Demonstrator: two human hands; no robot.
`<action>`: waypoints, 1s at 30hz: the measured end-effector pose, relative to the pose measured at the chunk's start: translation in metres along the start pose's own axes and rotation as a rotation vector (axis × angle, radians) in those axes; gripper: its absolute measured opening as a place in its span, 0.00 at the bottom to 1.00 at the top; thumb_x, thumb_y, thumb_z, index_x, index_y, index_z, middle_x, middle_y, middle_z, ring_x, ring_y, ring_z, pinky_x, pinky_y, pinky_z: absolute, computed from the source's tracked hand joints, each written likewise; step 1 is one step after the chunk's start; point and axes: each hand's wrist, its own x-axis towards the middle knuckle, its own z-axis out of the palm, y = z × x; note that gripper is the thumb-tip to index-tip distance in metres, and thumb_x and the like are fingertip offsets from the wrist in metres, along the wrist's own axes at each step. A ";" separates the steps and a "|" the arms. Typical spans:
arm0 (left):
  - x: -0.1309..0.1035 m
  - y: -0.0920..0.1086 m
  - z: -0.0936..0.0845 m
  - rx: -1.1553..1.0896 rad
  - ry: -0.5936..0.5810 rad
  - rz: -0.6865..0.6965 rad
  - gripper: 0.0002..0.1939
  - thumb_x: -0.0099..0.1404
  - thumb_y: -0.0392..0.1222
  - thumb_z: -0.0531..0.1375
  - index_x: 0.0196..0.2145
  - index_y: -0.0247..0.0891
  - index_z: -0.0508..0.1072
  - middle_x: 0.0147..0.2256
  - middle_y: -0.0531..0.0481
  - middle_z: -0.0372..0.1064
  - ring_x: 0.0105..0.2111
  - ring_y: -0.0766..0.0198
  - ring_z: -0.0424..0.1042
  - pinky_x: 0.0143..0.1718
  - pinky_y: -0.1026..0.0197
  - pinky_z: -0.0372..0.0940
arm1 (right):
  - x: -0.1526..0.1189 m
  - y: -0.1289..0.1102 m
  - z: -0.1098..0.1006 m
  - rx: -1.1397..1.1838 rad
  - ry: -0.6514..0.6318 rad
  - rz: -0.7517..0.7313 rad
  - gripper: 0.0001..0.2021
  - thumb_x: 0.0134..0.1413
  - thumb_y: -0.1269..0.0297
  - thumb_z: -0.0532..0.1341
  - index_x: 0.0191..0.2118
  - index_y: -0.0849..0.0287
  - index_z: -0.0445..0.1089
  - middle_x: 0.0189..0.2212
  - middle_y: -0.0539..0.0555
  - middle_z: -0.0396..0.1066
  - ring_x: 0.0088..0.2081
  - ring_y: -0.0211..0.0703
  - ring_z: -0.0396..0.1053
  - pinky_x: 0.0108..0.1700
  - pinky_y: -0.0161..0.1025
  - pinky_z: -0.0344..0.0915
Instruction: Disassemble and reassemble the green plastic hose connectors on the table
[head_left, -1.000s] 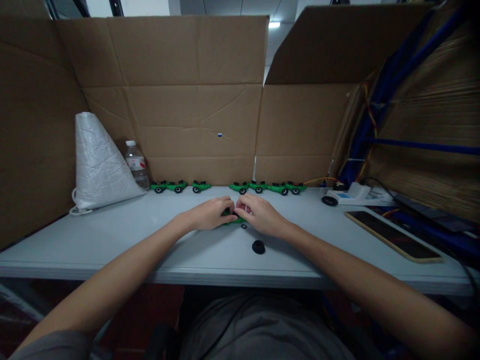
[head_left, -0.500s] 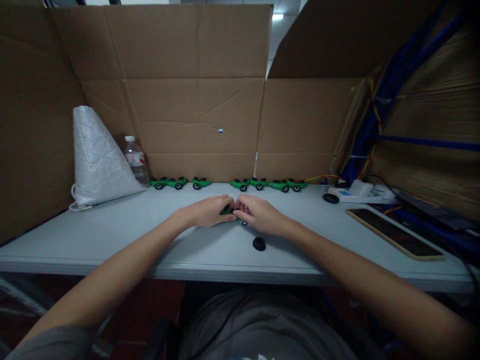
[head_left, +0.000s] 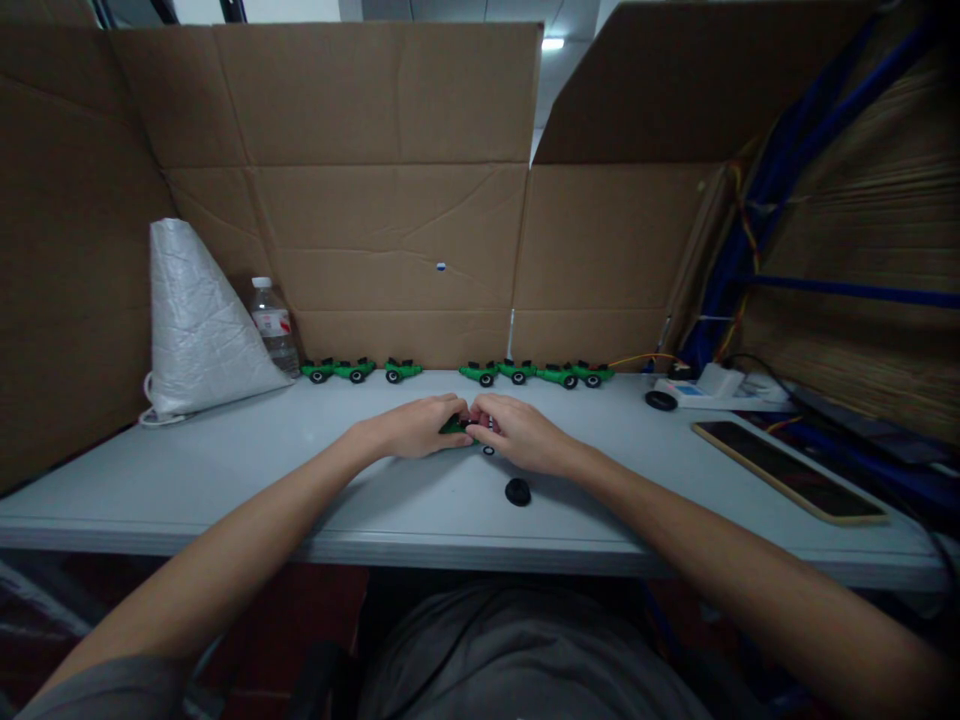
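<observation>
Both hands meet over a small green toy car (head_left: 454, 427) on the white table. My left hand (head_left: 421, 425) is closed on the car's left part. My right hand (head_left: 517, 432) has its fingers pinched together at the car's top and right end; whether they grip the car or a small part there is hidden. A wheel with a white ring (head_left: 488, 450) shows just below the right fingers. Nearer the front edge lies a round black piece (head_left: 517, 491). Several green toy cars (head_left: 403, 370) with black parts stand in a row along the back.
A silvery bag (head_left: 202, 325) and a water bottle (head_left: 274, 325) stand at the back left. To the right are a phone (head_left: 787, 470), a power strip (head_left: 720, 386), cables and a black disc (head_left: 660, 400). Cardboard walls (head_left: 390, 230) enclose the table (head_left: 225, 480).
The whole view has shifted slightly downward in the picture. Both hands stay on the green car, with hardly any movement of the fingers.
</observation>
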 end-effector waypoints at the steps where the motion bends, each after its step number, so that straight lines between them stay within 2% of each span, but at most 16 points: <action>1: 0.000 0.000 0.000 0.006 -0.002 -0.002 0.17 0.73 0.55 0.60 0.48 0.39 0.72 0.45 0.44 0.74 0.43 0.55 0.74 0.44 0.56 0.65 | 0.000 0.000 0.000 0.001 -0.002 -0.001 0.05 0.70 0.63 0.61 0.41 0.55 0.66 0.36 0.53 0.72 0.39 0.46 0.68 0.41 0.40 0.59; 30: 0.001 0.000 0.001 0.081 -0.036 0.021 0.20 0.74 0.56 0.59 0.52 0.37 0.74 0.46 0.43 0.73 0.45 0.54 0.74 0.47 0.56 0.66 | -0.001 0.000 -0.001 -0.021 -0.074 -0.003 0.06 0.71 0.61 0.60 0.42 0.56 0.67 0.38 0.53 0.71 0.39 0.45 0.68 0.42 0.39 0.59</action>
